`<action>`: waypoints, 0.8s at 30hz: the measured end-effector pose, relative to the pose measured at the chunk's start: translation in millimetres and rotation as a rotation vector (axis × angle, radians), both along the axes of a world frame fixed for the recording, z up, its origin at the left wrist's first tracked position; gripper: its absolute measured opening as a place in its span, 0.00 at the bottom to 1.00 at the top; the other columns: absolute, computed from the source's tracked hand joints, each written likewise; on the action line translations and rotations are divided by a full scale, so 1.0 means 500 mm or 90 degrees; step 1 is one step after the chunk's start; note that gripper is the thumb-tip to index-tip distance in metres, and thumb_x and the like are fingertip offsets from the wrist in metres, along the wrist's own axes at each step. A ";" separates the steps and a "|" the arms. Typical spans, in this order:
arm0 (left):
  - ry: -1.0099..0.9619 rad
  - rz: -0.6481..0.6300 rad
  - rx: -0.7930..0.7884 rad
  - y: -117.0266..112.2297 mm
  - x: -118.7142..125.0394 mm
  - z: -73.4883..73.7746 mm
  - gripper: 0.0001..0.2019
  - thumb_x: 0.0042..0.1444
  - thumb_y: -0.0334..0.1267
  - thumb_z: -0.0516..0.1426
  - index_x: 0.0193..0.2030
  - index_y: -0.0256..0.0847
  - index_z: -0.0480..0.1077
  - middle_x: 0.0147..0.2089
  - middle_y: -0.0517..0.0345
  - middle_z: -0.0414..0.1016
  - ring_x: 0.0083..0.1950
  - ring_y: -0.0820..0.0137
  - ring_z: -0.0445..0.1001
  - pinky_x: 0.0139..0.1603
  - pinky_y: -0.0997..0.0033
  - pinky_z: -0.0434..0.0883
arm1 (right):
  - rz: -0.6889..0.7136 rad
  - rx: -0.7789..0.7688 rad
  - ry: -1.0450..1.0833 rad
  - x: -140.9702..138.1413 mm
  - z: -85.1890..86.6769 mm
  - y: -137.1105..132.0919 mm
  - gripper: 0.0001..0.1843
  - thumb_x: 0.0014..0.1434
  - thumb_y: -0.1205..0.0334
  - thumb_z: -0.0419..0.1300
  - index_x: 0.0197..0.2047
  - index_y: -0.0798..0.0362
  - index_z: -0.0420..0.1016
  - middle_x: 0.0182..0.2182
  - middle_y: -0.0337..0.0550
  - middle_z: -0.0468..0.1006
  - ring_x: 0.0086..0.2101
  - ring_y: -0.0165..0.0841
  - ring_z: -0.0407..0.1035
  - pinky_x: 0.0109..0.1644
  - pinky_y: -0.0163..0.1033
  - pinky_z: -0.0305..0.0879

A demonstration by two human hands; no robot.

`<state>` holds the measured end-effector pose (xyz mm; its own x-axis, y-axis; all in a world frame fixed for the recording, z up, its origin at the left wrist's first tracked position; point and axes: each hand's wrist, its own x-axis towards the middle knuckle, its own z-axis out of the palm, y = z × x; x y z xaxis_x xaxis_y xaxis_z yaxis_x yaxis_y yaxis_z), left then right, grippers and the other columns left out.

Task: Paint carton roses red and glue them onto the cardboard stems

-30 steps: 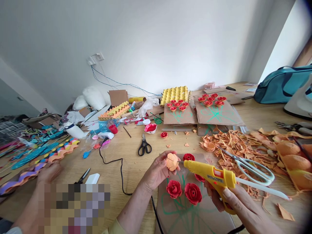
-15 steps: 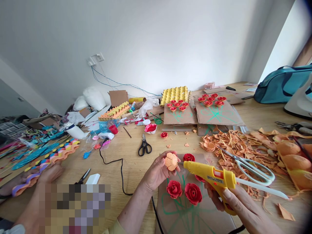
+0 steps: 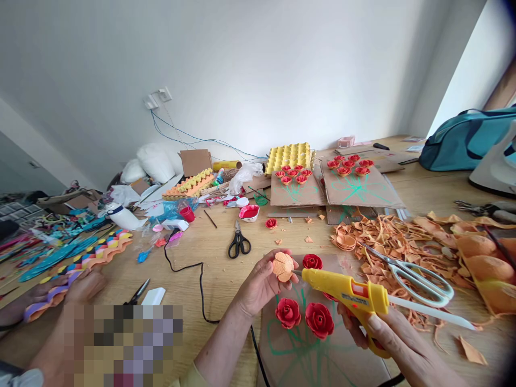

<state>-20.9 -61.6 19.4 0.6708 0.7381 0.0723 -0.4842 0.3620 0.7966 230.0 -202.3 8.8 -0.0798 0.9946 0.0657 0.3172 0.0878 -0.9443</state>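
My left hand (image 3: 260,285) pinches an orange paper flower (image 3: 283,266) with its back turned toward a yellow glue gun (image 3: 346,294). That gun sits in my right hand (image 3: 381,336), fingers wrapped round its handle, and its nozzle touches the flower. Below both lies a cardboard sheet (image 3: 318,355) with green painted stems and several red paper roses (image 3: 319,319) stuck on it.
Another person's hand (image 3: 83,285) rests at the left on wavy coloured foam strips (image 3: 76,262). Black scissors (image 3: 239,243), white-handled scissors (image 3: 419,279), orange paper scraps (image 3: 387,236), a yellow egg tray (image 3: 288,155), two finished cardboard pieces (image 3: 355,185) and a teal bag (image 3: 467,138) lie about. A black cord (image 3: 201,290) crosses the table.
The glue gun has dropped slightly and its nozzle has closed onto the flower. The other person's hand shifted a little along the foam strips.
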 end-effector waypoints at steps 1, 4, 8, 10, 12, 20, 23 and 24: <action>0.001 0.001 0.001 0.000 0.000 0.000 0.23 0.57 0.49 0.68 0.54 0.38 0.75 0.46 0.49 0.80 0.39 0.68 0.82 0.37 0.76 0.74 | 0.002 0.000 0.001 0.000 0.000 0.001 0.31 0.68 0.36 0.50 0.29 0.52 0.78 0.31 0.46 0.79 0.32 0.37 0.72 0.39 0.39 0.74; 0.002 0.000 0.005 0.001 0.000 0.000 0.23 0.57 0.49 0.67 0.54 0.38 0.75 0.47 0.48 0.80 0.40 0.68 0.82 0.38 0.76 0.74 | 0.001 -0.006 0.006 0.000 -0.001 0.001 0.31 0.68 0.36 0.50 0.30 0.52 0.78 0.31 0.46 0.79 0.33 0.36 0.72 0.40 0.39 0.74; -0.001 0.002 0.004 0.001 0.000 -0.002 0.23 0.57 0.48 0.67 0.55 0.38 0.75 0.47 0.49 0.80 0.40 0.68 0.82 0.38 0.75 0.75 | 0.002 -0.025 0.014 0.000 -0.003 -0.002 0.32 0.68 0.35 0.49 0.30 0.52 0.78 0.32 0.46 0.79 0.33 0.36 0.72 0.41 0.39 0.73; -0.005 0.003 0.001 0.001 0.000 -0.002 0.22 0.57 0.48 0.68 0.54 0.38 0.75 0.47 0.48 0.80 0.40 0.67 0.83 0.38 0.75 0.75 | 0.006 -0.032 0.010 0.000 -0.003 -0.002 0.32 0.68 0.35 0.48 0.31 0.51 0.78 0.33 0.46 0.79 0.34 0.37 0.72 0.41 0.39 0.73; -0.008 0.005 0.000 0.000 0.001 -0.002 0.23 0.57 0.48 0.68 0.54 0.38 0.75 0.47 0.48 0.81 0.40 0.67 0.83 0.38 0.75 0.75 | 0.012 -0.034 0.008 0.000 -0.003 -0.002 0.32 0.68 0.35 0.48 0.31 0.51 0.78 0.33 0.46 0.79 0.34 0.37 0.72 0.41 0.39 0.73; -0.010 0.000 0.007 -0.001 0.002 0.000 0.22 0.57 0.47 0.68 0.54 0.38 0.75 0.47 0.48 0.81 0.40 0.67 0.83 0.38 0.75 0.75 | 0.014 -0.033 0.004 0.004 -0.008 -0.004 0.31 0.68 0.35 0.48 0.33 0.51 0.79 0.33 0.46 0.78 0.34 0.37 0.71 0.42 0.40 0.74; -0.008 0.002 0.005 -0.002 0.002 0.001 0.22 0.57 0.47 0.68 0.55 0.38 0.75 0.47 0.48 0.81 0.40 0.67 0.83 0.38 0.76 0.75 | 0.023 -0.035 0.002 0.008 -0.018 -0.004 0.31 0.68 0.35 0.47 0.34 0.51 0.79 0.34 0.47 0.78 0.34 0.38 0.71 0.43 0.41 0.74; -0.008 0.003 0.005 -0.002 0.002 0.002 0.22 0.57 0.47 0.68 0.55 0.38 0.75 0.47 0.49 0.81 0.40 0.67 0.83 0.38 0.76 0.75 | 0.023 -0.037 0.002 0.009 -0.021 -0.004 0.31 0.68 0.35 0.47 0.34 0.51 0.79 0.34 0.47 0.78 0.34 0.38 0.71 0.43 0.41 0.74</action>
<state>-20.0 -62.6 20.1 0.6662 0.7407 0.0865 -0.4959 0.3533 0.7932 234.5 -204.1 -1.5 -0.1156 0.9933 0.0080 0.3121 0.0439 -0.9490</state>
